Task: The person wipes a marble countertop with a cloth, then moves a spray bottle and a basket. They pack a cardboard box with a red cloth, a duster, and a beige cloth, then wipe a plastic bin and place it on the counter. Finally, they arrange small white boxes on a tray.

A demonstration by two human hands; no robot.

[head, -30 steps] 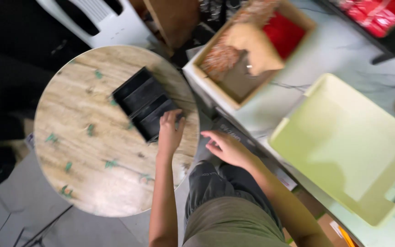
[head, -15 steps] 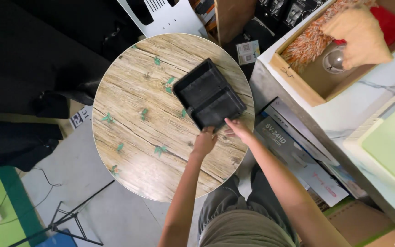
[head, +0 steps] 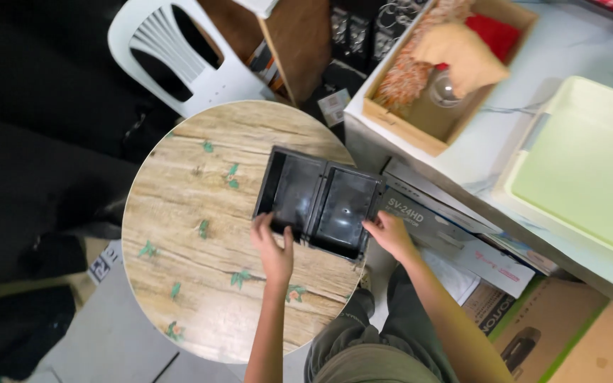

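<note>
Hands number two: left hand [head: 272,245] and right hand [head: 389,232] each grasp one black two-compartment tray [head: 318,201], centre frame, on one round wooden table [head: 193,213].

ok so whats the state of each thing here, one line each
black two-compartment tray: lying open side up on the round table, nothing visible in either compartment
left hand: on the tray's near edge
right hand: on the tray's near right corner
round wooden table: upright, bearing the tray
white plastic chair: upright, unoccupied
wooden box: open on the counter, filled with items
pale green tray: flat on the counter
</note>
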